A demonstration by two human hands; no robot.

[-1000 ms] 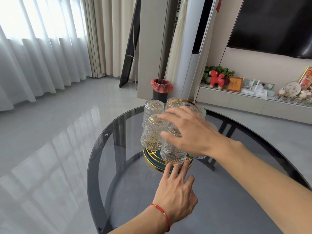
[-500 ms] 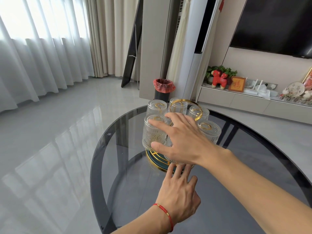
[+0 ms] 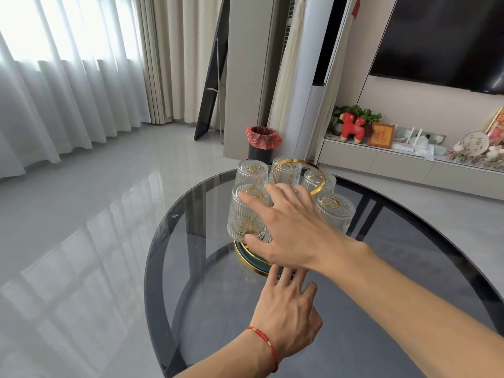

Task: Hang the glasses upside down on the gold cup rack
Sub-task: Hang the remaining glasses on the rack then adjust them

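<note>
ribbed clear glasses (image 3: 247,212), round gold rack (image 3: 300,174)

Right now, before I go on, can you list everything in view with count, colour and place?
glasses: five visible, clear ribbed, upside down on the rack
rack: one, gold, teal base, table middle
table: one, dark glass, round
bin: one, black, red liner, floor behind table
toy animal: one, red, shelf right
television: one, black, wall
curtains: white sheers, beige drapes, left
bracelet: one, red, left wrist
hands: right hand spread over the glasses; left hand at the rack base
</note>
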